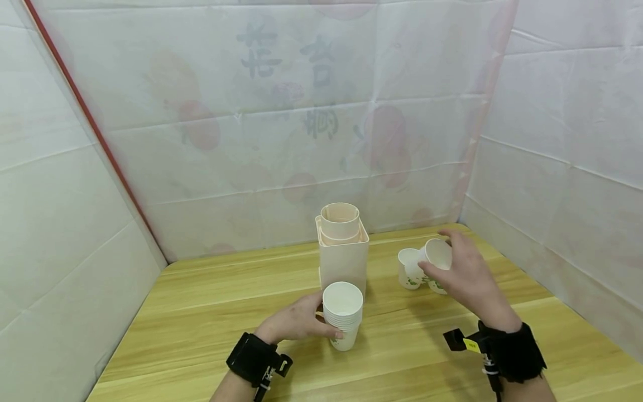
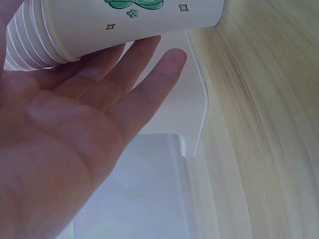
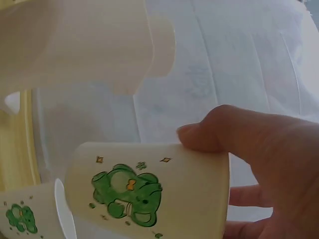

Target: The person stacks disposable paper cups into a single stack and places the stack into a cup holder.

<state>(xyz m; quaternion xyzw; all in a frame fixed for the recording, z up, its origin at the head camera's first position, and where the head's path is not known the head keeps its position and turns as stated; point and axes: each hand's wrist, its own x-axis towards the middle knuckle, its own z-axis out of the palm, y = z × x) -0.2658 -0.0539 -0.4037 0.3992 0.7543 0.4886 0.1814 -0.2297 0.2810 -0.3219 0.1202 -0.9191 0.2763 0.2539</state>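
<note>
My left hand (image 1: 296,322) holds a nested stack of white paper cups (image 1: 344,312), thumb at the front and fingers behind. In the left wrist view, the lowest cup (image 2: 149,22) shows a green print, and the stacked rims lie near the palm. With thumb and fingers, my right hand (image 1: 471,273) grips a single paper cup (image 3: 149,184) near its rim. It is tilted, its mouth towards my palm and a green cartoon animal on its side. Below it, a paper cup (image 1: 407,259) stands on the table, with another (image 1: 438,287) partly hidden beside it.
A cream box-shaped holder (image 1: 344,265) with a round tube (image 1: 340,228) on top stands behind the cup stack. The wood-grain table (image 1: 241,290) meets white sheeting (image 1: 281,139) at the back and sides. Both wrists wear black straps with small cameras.
</note>
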